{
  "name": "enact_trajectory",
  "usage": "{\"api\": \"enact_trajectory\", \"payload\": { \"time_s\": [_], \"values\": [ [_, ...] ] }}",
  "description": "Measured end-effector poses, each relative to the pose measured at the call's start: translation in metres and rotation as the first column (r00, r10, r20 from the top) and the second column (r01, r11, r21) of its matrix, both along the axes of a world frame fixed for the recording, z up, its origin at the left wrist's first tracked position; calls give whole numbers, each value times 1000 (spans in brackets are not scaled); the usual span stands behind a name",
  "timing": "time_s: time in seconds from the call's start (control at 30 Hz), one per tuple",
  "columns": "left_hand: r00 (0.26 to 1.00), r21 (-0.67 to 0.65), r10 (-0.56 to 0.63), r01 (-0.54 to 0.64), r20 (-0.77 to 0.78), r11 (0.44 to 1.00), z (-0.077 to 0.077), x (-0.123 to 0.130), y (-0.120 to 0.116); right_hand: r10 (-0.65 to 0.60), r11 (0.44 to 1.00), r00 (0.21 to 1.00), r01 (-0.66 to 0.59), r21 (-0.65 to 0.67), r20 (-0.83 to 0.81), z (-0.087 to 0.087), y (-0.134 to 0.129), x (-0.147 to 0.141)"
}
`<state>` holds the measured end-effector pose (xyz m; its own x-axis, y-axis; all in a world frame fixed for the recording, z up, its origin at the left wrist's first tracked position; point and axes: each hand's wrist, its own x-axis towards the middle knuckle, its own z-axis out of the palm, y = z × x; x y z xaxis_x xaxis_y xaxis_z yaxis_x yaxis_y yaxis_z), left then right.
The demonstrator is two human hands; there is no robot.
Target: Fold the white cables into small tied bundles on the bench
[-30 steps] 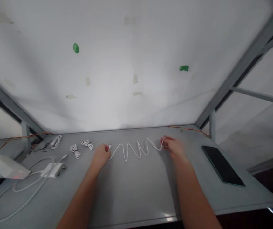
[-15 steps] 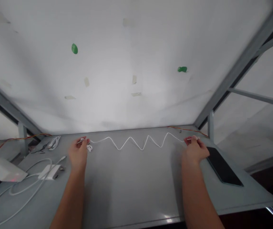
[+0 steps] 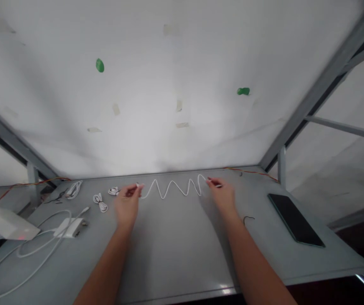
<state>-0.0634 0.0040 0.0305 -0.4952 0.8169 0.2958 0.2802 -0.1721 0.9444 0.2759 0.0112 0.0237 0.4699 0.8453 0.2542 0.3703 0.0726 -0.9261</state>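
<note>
A thin white cable [image 3: 179, 188] hangs in zigzag kinks between my two hands, over the grey tabletop [image 3: 175, 237]. My left hand [image 3: 127, 203] pinches one end of it, fingers closed. At the other end my right hand [image 3: 222, 195] also grips the cable between closed fingers, with a bit of the end showing past them. Just left of my left hand lie two bundled white cables, one partly behind the hand [image 3: 113, 191] and one tied in a loop [image 3: 100, 202]. A short dark twist tie [image 3: 248, 217] rests right of my right forearm.
A black tablet-like slab [image 3: 295, 219] lies at the right. On the left are a white charger [image 3: 70, 228] with a long cable, a white box [image 3: 8, 222], another coiled cable [image 3: 73, 189] and dark ties [image 3: 54, 199]. A white wall [image 3: 156, 140] stands behind.
Both hands have moved inward, so the cable's kinks are closer together. The bundled cables and the twist tie, covered before by my hands and arms, now show.
</note>
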Motion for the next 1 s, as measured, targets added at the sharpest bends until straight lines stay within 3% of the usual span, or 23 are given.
{"api": "enact_trajectory", "payload": {
  "time_s": [0.07,0.13,0.23,0.33,0.53,0.93,1.0],
  "values": [
    [990,-7,-140,140,-25,990,-6,19,-6,204,979,967,-202,-31,150,-2,-5,-24],
    [961,7,-262,264,-91,965,-12,33,-11,389,921,905,-385,-56,173,-5,-10,-45],
    [895,26,-403,415,-192,910,-18,47,-16,573,819,817,-570,-63,53,-9,-17,-67],
    [851,17,-494,504,-177,863,-20,52,-18,657,747,746,-664,-38,-110,-11,-20,-76],
    [830,-21,-544,546,-118,838,-23,52,-17,684,722,712,-692,5,-159,-7,-23,-77],
    [813,-24,-579,579,-62,815,-14,58,-22,662,743,728,-668,33,-180,-6,-24,-81],
    [840,-53,-543,541,-10,839,-11,56,-19,636,761,740,-649,17,-218,-3,-21,-77]
  ]
}}
